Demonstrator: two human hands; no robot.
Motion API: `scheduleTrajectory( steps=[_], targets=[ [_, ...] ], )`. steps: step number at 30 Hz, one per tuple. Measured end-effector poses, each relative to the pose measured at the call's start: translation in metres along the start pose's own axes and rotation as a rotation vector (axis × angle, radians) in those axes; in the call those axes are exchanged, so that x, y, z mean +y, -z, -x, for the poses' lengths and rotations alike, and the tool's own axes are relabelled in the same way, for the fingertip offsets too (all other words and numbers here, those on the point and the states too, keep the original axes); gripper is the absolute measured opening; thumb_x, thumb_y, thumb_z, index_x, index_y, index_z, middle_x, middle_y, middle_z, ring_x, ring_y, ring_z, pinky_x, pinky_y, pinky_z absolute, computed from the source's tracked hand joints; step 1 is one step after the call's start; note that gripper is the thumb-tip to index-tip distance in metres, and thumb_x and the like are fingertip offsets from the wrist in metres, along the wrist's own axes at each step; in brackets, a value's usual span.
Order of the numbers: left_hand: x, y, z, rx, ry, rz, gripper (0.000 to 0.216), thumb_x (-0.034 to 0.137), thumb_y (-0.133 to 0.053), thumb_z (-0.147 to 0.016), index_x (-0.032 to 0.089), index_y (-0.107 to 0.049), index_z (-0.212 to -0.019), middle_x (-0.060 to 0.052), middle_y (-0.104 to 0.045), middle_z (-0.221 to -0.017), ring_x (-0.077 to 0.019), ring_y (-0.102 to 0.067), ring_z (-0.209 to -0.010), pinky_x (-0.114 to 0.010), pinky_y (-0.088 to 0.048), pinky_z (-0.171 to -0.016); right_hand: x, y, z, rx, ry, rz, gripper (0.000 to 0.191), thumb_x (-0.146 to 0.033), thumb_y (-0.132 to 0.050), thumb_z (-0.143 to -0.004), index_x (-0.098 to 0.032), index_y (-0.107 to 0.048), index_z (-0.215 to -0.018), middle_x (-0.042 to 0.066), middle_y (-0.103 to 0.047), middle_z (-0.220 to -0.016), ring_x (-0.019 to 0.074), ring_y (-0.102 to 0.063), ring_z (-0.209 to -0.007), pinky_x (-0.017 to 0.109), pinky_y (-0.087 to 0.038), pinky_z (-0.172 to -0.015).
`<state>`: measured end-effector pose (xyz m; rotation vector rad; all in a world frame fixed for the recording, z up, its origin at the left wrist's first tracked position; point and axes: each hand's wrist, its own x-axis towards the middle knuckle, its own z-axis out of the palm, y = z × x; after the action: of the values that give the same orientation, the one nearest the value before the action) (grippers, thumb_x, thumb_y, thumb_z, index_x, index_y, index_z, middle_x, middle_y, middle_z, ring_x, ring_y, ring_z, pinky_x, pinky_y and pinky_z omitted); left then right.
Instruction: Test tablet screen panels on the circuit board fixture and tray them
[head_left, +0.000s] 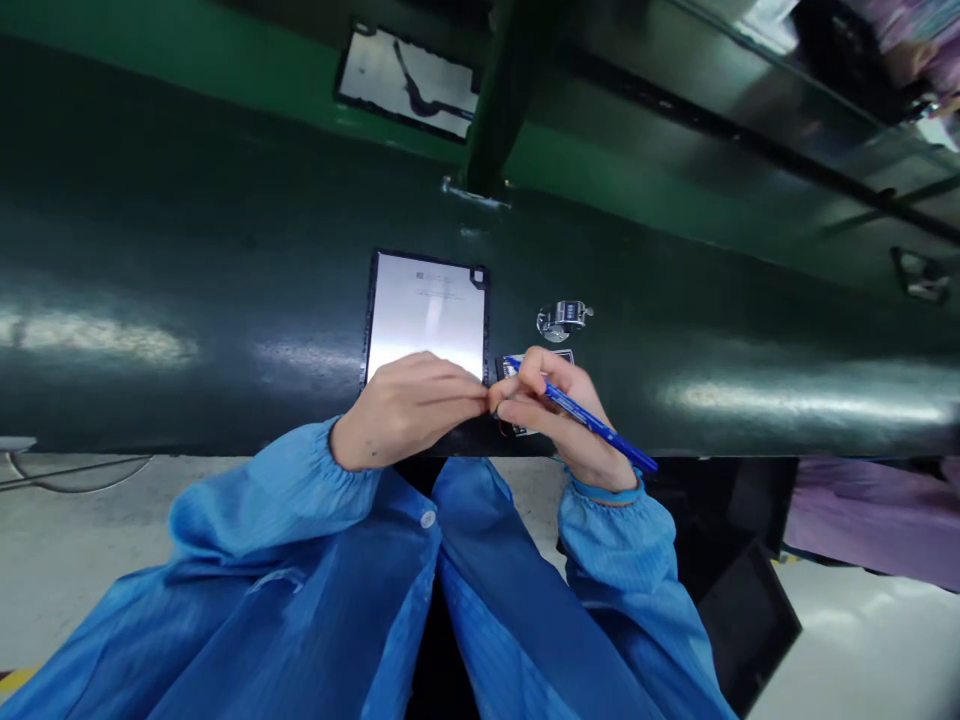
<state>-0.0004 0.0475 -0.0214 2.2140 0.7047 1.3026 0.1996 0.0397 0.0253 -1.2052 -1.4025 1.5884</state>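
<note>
A flat silver panel with a black frame [427,320] lies on the dark green bench, its lower edge behind my left hand [416,405]. The fingers of that hand are pressed together at the panel's lower right corner. Whatever lies between the fingertips is too small to make out. My right hand [559,405] grips a blue pen [592,424], which slants down to the right across the palm. Its thumb and fingertips meet my left fingertips. Under the right hand lies a small black-and-white item [566,354], mostly covered. Just beyond it stands a chrome tally counter [568,316].
Another silver panel [375,75] with a dark cable-like thing across it lies at the back, beside a green post [499,110]. The bench's front edge [247,452] runs close to my body. At the far right rests a small dark object [921,275].
</note>
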Motion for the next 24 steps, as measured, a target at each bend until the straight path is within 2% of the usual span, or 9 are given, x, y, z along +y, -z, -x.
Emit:
scheduleTrajectory(
  steps=[2,6,8,11,14,17,20,22,24],
  targets=[
    [0.003,0.002,0.005,-0.093,0.105,0.129,0.009,0.016,-0.069,-0.089,0.019,-0.077,-0.089,-0.006,-0.079,-0.092,-0.0191,-0.074,-0.088,-0.028,-0.059,-0.078,0.010,0.003,0.006,-0.026,-0.001,-0.065,0.046,-0.034,-0.085,-0.076,-0.024,-0.040,-0.072,-0.004,-0.063,-0.067,0.0088,-0.054,-0.054,0.024,-0.046,-0.054],
    [0.004,0.015,-0.002,-0.452,0.591,0.692,0.020,0.028,-0.062,-0.096,0.021,-0.081,-0.097,-0.006,-0.079,-0.095,-0.0182,-0.074,-0.085,-0.025,-0.060,-0.075,0.022,0.003,0.014,-0.042,0.210,-0.114,0.043,-0.026,-0.083,-0.079,-0.023,-0.040,-0.070,-0.002,-0.070,-0.075,0.0088,-0.058,-0.055,0.024,-0.049,-0.054],
    [0.001,0.019,-0.009,-0.528,0.742,0.868,0.020,0.023,-0.061,-0.096,0.022,-0.081,-0.097,-0.005,-0.079,-0.094,-0.0171,-0.074,-0.084,-0.024,-0.060,-0.076,0.025,0.003,0.016,-0.052,0.315,-0.075,0.041,-0.024,-0.079,-0.083,-0.023,-0.041,-0.069,0.000,-0.072,-0.079,0.0089,-0.060,-0.055,0.024,-0.048,-0.053],
    [-0.004,0.016,-0.017,-0.563,0.831,0.944,0.017,0.014,-0.074,-0.084,0.021,-0.081,-0.098,-0.004,-0.079,-0.095,-0.0161,-0.074,-0.083,-0.022,-0.060,-0.076,0.029,0.003,0.015,-0.030,0.449,0.040,0.040,-0.021,-0.076,-0.086,-0.023,-0.041,-0.068,0.001,-0.075,-0.082,0.0084,-0.057,-0.053,0.026,-0.047,-0.053],
    [-0.004,0.010,-0.021,-0.607,0.859,0.913,0.014,0.014,-0.079,-0.079,0.020,-0.081,-0.092,-0.004,-0.079,-0.087,-0.0156,-0.074,-0.076,-0.022,-0.061,-0.071,0.032,0.004,0.016,-0.016,0.559,0.131,0.041,-0.020,-0.077,-0.085,-0.023,-0.041,-0.067,-0.002,-0.074,-0.076,0.0087,-0.057,-0.054,0.027,-0.046,-0.058],
    [0.001,0.008,-0.024,-0.522,0.828,0.771,0.011,0.019,-0.081,-0.076,0.020,-0.080,-0.087,-0.004,-0.078,-0.082,-0.0178,-0.074,-0.073,-0.027,-0.063,-0.070,0.039,0.013,0.017,0.036,0.584,0.187,0.033,-0.020,-0.076,-0.086,-0.024,-0.047,-0.072,-0.001,-0.076,-0.084,0.0113,-0.065,-0.063,0.029,-0.050,-0.064],
    [0.007,0.005,-0.025,-0.278,0.764,0.441,0.011,0.022,-0.079,-0.077,0.020,-0.080,-0.088,-0.004,-0.078,-0.086,-0.0191,-0.073,-0.078,-0.030,-0.063,-0.075,0.055,0.034,0.016,0.245,0.496,0.384,0.015,-0.023,-0.071,-0.089,-0.025,-0.057,-0.085,0.002,-0.077,-0.102,0.0177,-0.072,-0.087,0.037,-0.055,-0.082],
    [0.010,-0.001,-0.023,-0.156,0.684,0.191,0.010,0.023,-0.076,-0.080,0.020,-0.078,-0.089,-0.005,-0.078,-0.089,-0.0191,-0.073,-0.081,-0.030,-0.062,-0.077,0.071,0.048,0.013,0.332,0.405,0.591,0.006,-0.026,-0.065,-0.092,-0.026,-0.061,-0.096,0.006,-0.074,-0.117,0.0221,-0.068,-0.110,0.044,-0.052,-0.099],
    [0.009,-0.012,-0.017,-0.111,0.596,-0.011,0.010,0.022,-0.071,-0.083,0.019,-0.077,-0.090,-0.004,-0.078,-0.092,-0.0186,-0.072,-0.082,-0.030,-0.060,-0.077,0.085,0.054,0.011,0.323,0.328,0.735,0.011,-0.028,-0.060,-0.095,-0.026,-0.062,-0.105,0.007,-0.069,-0.131,0.0240,-0.059,-0.128,0.050,-0.045,-0.111]
  ],
)
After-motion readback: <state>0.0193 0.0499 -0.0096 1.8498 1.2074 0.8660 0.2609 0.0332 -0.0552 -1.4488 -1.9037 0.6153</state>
